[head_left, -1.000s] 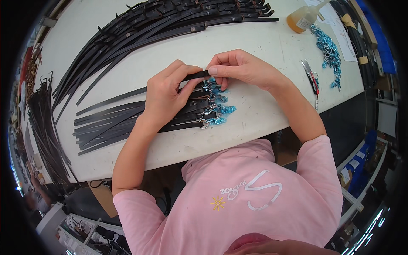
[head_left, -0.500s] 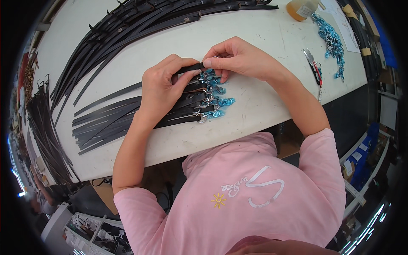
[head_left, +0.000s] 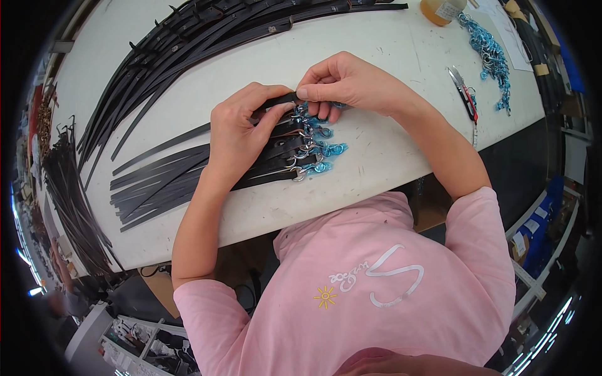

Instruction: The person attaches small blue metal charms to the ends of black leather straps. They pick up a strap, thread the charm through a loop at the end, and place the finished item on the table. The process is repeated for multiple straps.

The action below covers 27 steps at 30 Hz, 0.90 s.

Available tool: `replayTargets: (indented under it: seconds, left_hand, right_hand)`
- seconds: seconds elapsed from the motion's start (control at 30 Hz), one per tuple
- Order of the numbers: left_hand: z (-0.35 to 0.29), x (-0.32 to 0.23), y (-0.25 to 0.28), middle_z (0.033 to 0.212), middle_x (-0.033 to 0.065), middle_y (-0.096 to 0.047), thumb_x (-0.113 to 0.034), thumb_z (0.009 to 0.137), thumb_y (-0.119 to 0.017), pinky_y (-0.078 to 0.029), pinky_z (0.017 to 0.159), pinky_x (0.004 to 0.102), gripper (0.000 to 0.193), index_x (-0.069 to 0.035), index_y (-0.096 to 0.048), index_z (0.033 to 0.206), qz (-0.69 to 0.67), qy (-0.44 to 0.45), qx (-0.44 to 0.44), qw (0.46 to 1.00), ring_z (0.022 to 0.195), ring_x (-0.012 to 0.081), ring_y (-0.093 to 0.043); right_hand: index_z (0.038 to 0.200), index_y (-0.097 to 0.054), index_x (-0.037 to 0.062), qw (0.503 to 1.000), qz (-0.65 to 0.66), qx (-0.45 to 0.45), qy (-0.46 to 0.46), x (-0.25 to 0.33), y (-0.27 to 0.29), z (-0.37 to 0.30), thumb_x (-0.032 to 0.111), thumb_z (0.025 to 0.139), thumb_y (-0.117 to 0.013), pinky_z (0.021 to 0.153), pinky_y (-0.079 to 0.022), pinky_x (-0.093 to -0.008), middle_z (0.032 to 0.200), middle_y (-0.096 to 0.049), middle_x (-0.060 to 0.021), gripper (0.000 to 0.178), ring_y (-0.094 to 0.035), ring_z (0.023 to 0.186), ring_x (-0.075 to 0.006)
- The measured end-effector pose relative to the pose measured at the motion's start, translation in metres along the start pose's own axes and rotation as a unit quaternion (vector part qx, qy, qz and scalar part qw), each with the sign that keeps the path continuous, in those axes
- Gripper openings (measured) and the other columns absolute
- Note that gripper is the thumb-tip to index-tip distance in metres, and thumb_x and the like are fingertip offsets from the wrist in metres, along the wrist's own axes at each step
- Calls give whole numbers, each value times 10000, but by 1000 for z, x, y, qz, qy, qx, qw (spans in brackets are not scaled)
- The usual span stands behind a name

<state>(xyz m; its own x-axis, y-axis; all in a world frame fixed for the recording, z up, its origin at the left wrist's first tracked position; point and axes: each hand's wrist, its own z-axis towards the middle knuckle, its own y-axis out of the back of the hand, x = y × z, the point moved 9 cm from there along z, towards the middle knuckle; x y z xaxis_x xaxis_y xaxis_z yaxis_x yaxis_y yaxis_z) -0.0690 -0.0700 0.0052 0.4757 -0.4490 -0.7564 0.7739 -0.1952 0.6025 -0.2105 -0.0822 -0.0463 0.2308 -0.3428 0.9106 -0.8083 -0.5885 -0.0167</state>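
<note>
Between thumb and fingers, my left hand (head_left: 241,125) grips a black leather strap (head_left: 279,100) close to its end. At the strap's tip my right hand (head_left: 329,88) pinches with thumb and forefinger; the other fingers curl over blue-wrapped metal clasps. Just what sits in that pinch is hidden. Below my hands lies a row of black straps (head_left: 160,182), their tails fanned to the left. Metal rings (head_left: 299,172) and clasps in blue film (head_left: 334,149) hang at their right ends.
More black straps (head_left: 188,47) curve across the table's far side, and a dark bundle (head_left: 75,194) hangs over its left edge. To the right lie a red-handled cutter (head_left: 465,97) and a heap of blue-wrapped clasps (head_left: 489,53). A bottle of amber liquid (head_left: 437,11) stands behind.
The view has shifted slightly. My right fingers have moved a little at the strap's tip, while my left hand keeps its hold.
</note>
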Motion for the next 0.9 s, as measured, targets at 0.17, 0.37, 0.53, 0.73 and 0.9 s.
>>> replayTargets:
  seconds: [0.17, 0.37, 0.53, 0.73, 0.9]
  left_hand:
    - [0, 0, 0, 848, 81, -698, -66, 855, -750, -522, 612, 277, 160, -43, -742, 1013, -3, 0, -3, 1000, 679, 187, -649]
    - [0, 0, 0, 876, 89, -710, -60, 854, -747, -528, 630, 289, 160, -32, -736, 1011, -12, 1, -10, 1000, 704, 197, -664]
    - [0, -1, -1, 885, 86, -706, -57, 855, -744, -532, 653, 299, 146, -31, -725, 998, -7, 6, -6, 1000, 738, 208, -665]
    - [-3, -3, -2, 944, 81, -701, -37, 840, -750, -520, 637, 292, 201, -31, -697, 1034, -24, 12, -37, 999, 747, 195, -660]
    - [0, -1, -5, 947, 51, -707, -32, 826, -766, -480, 590, 258, 222, -42, -697, 1036, -52, 53, -12, 997, 704, 135, -616]
  right_hand:
    - [1000, -716, 0, 1000, 9, -1, -3, 0, -1, 0, 256, 959, -686, 599, -542, -217, 783, -667, -38, 260, -647, 702, -95]
    - [1007, -708, 19, 1000, 12, -2, 14, 2, -1, 1, 248, 958, -684, 592, -541, -216, 787, -653, -31, 236, -637, 711, -88]
    - [996, -696, 16, 1000, 6, -6, 19, 2, -2, 2, 238, 959, -670, 585, -539, -218, 780, -644, -28, 226, -630, 713, -85]
    - [982, -687, 10, 999, -14, -23, 32, 7, -5, 0, 236, 964, -656, 582, -533, -218, 773, -634, -23, 228, -620, 707, -82]
    - [980, -688, 13, 999, -6, -19, 26, 5, -4, -1, 237, 961, -659, 586, -532, -216, 770, -636, -26, 227, -621, 704, -82]
